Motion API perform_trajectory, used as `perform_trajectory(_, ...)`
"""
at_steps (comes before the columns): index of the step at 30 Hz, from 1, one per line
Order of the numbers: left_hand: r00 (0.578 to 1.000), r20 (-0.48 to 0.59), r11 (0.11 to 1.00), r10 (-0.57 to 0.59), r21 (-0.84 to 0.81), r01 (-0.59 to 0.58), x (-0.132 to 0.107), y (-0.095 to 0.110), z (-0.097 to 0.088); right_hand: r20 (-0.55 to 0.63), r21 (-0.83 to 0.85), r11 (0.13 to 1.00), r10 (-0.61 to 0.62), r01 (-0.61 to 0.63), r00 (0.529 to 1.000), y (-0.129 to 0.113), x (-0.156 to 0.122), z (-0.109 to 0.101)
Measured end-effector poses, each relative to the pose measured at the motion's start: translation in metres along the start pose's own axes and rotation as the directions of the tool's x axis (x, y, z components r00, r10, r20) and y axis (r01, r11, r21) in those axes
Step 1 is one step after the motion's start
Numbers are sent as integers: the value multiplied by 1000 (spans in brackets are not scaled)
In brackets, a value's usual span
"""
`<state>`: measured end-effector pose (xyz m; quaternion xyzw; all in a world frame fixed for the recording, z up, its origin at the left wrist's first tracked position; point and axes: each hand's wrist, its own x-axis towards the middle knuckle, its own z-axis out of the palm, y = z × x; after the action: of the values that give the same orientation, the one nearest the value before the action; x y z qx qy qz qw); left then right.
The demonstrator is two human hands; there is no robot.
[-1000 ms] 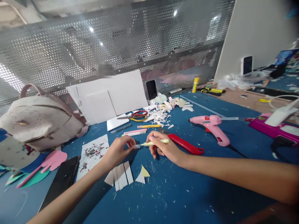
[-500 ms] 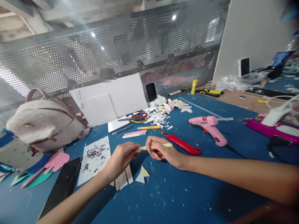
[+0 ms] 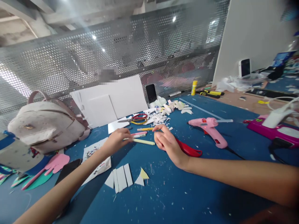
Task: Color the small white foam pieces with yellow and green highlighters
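A pale yellow-green marker (image 3: 144, 142) lies low over the table beside a pink pen (image 3: 139, 133) and a whitish pen. My left hand (image 3: 118, 140) pinches the marker's left end between its fingertips. To the right, my right hand (image 3: 167, 143) holds nothing; its index finger stands apart while the other fingers are loosely curled. That hand covers part of a red utility knife (image 3: 190, 148). Its index fingertip is close to the end of a yellow pen-like tool (image 3: 145, 129). White strips (image 3: 121, 178) and small triangular scraps (image 3: 142, 178) lie in front of me.
Scissors (image 3: 137, 118) and a heap of white scraps (image 3: 158, 116) lie behind my hands. A pink glue gun (image 3: 211, 127) rests on the right, near a magenta power strip (image 3: 268, 129). On the left are a backpack (image 3: 46, 121), a phone (image 3: 67, 171) and a debris-covered paper (image 3: 100, 165).
My right hand has let go of the marker and moved slightly right. My left hand has carried it left and up, towards the other pens. The debris paper has shifted and its lower edge is curled.
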<state>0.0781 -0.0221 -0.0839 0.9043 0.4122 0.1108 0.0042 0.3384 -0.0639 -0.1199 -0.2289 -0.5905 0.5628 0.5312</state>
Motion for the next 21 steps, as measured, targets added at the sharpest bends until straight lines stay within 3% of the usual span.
perform_trajectory(5, 998, -21, 985, -65, 156, 68, 3, 14, 8, 7, -20, 1000, -1, 1, 1000, 0, 0, 1)
perform_trajectory(9, 994, -5, 971, -113, 212, 111, 11, 15, 11, 24, -30, 1000, 2, -1, 1000, -1, -2, 2)
perform_trajectory(15, 991, -70, 972, -115, 198, 127, 15, 14, -9, 45, -42, 999, 19, -17, 999, -2, -1, 1)
perform_trajectory(18, 991, -107, 986, -80, 135, 94, 10, 31, -20, 115, -47, 998, 54, -49, 992, 2, 1, 3)
perform_trajectory(21, 995, -95, 994, 28, 107, -18, 1, 65, -21, 218, -57, 996, 78, -67, 973, 3, 0, 5)
